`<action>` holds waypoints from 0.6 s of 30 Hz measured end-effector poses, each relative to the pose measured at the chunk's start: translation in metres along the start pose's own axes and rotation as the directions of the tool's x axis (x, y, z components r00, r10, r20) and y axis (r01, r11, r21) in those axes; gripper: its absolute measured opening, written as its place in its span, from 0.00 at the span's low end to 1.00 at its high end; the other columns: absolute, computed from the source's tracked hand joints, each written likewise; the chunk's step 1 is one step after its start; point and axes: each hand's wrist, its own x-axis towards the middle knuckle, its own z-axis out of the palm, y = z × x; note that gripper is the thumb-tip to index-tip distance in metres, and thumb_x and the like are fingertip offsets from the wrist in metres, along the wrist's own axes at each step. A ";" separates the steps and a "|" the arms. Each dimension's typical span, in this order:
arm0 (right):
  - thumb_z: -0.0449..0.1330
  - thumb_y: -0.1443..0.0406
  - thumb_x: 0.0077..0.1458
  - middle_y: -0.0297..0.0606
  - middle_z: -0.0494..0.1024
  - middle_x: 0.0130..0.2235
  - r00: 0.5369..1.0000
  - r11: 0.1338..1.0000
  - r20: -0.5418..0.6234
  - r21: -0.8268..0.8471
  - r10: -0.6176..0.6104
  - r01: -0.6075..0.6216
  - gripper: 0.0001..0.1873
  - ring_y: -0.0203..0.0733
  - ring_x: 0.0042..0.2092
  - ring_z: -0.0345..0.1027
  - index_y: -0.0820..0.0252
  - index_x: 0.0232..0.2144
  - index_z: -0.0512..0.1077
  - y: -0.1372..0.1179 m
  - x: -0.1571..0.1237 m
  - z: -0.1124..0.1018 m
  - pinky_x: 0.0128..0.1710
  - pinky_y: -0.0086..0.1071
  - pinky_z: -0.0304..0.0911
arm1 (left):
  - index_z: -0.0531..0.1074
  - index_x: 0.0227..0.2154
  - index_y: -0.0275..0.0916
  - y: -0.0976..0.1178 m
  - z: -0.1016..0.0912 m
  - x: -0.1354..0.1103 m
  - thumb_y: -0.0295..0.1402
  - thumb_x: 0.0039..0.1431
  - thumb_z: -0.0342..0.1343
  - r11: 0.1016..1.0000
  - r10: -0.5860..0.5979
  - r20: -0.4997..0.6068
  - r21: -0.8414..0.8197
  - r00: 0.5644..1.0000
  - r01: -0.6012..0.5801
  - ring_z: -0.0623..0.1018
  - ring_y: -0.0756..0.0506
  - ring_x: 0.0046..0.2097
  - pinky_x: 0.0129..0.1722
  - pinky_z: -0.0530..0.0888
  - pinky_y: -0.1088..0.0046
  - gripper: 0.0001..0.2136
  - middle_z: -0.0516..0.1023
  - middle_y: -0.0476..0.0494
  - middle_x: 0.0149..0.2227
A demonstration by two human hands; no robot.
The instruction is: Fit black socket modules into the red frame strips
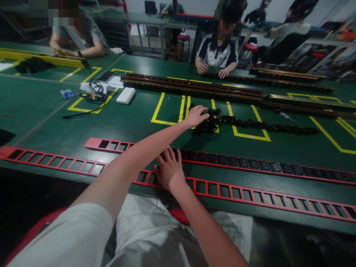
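1. Left hand (196,116): fingers outstretched over a loose pile of shiny black pieces (209,127), mid-table on the green tabletop (141,107); pinching one or not, can't tell.
2. Right hand (171,171): fingers spread, fingertips at the farther long red slotted strip (93,142), palm over the nearer long red slotted strip (5,150).
3. Progress, judged: part done. Farther strip carries a row of black square inserts (222,159) right of the hand; openings visible at its left end unfilled. Stretch under left forearm hidden. Nearer strip looks mostly unfilled, so most of it seems left.
4. Text/brands: none readable. White rectangular box (126,96) shows no legible label; blue crumpled packet (67,94) too blurred.
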 end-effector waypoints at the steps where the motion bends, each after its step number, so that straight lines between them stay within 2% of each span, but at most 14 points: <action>1: 0.56 0.62 0.63 0.49 0.57 0.71 1.000 1.000 -0.011 0.005 -0.008 0.008 0.29 0.60 0.72 0.45 0.55 0.65 0.63 -0.001 0.000 0.001 0.70 0.63 0.35 | 0.68 0.62 0.37 0.002 -0.009 -0.005 0.44 0.67 0.50 1.000 -0.005 -0.020 0.024 1.000 0.005 0.58 0.37 0.71 0.70 0.54 0.55 0.25 0.61 0.32 0.69; 4: 0.56 0.63 0.63 0.52 0.57 0.70 0.999 0.999 -0.042 0.037 -0.020 0.021 0.30 0.60 0.72 0.46 0.57 0.66 0.63 -0.003 -0.001 0.001 0.70 0.64 0.35 | 0.68 0.61 0.34 -0.002 -0.047 -0.044 0.40 0.66 0.50 0.997 -0.032 -0.013 0.070 0.999 0.033 0.65 0.37 0.67 0.68 0.58 0.56 0.24 0.67 0.31 0.65; 7: 0.54 0.64 0.64 0.50 0.58 0.70 0.994 0.991 -0.108 0.133 -0.020 0.035 0.28 0.55 0.72 0.48 0.58 0.65 0.64 0.005 -0.009 -0.009 0.71 0.58 0.42 | 0.69 0.59 0.33 -0.018 -0.084 -0.116 0.42 0.67 0.47 0.987 -0.126 -0.007 0.104 0.992 0.126 0.70 0.38 0.63 0.65 0.64 0.57 0.24 0.72 0.33 0.61; 9: 0.53 0.64 0.64 0.47 0.58 0.71 0.979 0.977 -0.203 0.204 -0.022 0.064 0.27 0.50 0.71 0.51 0.56 0.65 0.65 0.032 -0.019 -0.026 0.70 0.53 0.48 | 0.70 0.58 0.36 -0.029 -0.101 -0.174 0.45 0.67 0.45 0.970 -0.181 0.003 0.169 0.984 0.178 0.72 0.39 0.62 0.64 0.65 0.56 0.25 0.74 0.36 0.60; 10: 0.53 0.63 0.64 0.46 0.60 0.70 0.964 0.971 -0.266 0.227 -0.014 0.077 0.26 0.49 0.70 0.54 0.55 0.64 0.65 0.054 -0.025 -0.039 0.69 0.51 0.52 | 0.70 0.58 0.39 -0.034 -0.106 -0.203 0.47 0.68 0.44 0.951 -0.205 -0.004 0.237 0.979 0.200 0.72 0.39 0.61 0.65 0.64 0.53 0.24 0.75 0.38 0.59; 12: 0.53 0.62 0.65 0.47 0.65 0.67 0.909 0.976 -0.414 0.212 0.054 0.039 0.24 0.49 0.67 0.58 0.56 0.62 0.67 0.116 -0.037 -0.070 0.66 0.50 0.57 | 0.70 0.58 0.43 -0.042 -0.113 -0.256 0.48 0.69 0.42 0.899 -0.250 -0.049 0.359 0.967 0.250 0.72 0.37 0.62 0.67 0.58 0.45 0.23 0.75 0.40 0.59; 14: 0.56 0.60 0.62 0.51 0.70 0.62 0.834 0.982 -0.525 0.156 0.170 -0.103 0.23 0.52 0.64 0.63 0.59 0.58 0.71 0.198 -0.048 -0.107 0.64 0.51 0.60 | 0.70 0.58 0.45 -0.048 -0.117 -0.297 0.49 0.69 0.42 0.856 -0.273 -0.120 0.423 0.954 0.298 0.71 0.36 0.63 0.68 0.54 0.42 0.23 0.73 0.40 0.61; 16: 0.56 0.62 0.59 0.57 0.74 0.57 0.725 0.928 -0.587 0.141 0.359 -0.345 0.23 0.54 0.59 0.67 0.65 0.55 0.73 0.288 -0.058 -0.145 0.58 0.49 0.65 | 0.69 0.60 0.45 -0.054 -0.118 -0.324 0.49 0.68 0.43 0.822 -0.272 -0.201 0.460 0.941 0.335 0.69 0.35 0.65 0.68 0.53 0.41 0.24 0.71 0.38 0.63; 18: 0.58 0.65 0.56 0.62 0.74 0.54 0.599 0.780 -0.593 0.082 0.539 -0.621 0.25 0.55 0.58 0.67 0.70 0.55 0.74 0.375 -0.070 -0.179 0.55 0.47 0.65 | 0.67 0.61 0.45 -0.059 -0.119 -0.338 0.49 0.68 0.43 0.790 -0.283 -0.243 0.489 0.928 0.370 0.66 0.33 0.67 0.68 0.53 0.39 0.25 0.67 0.37 0.66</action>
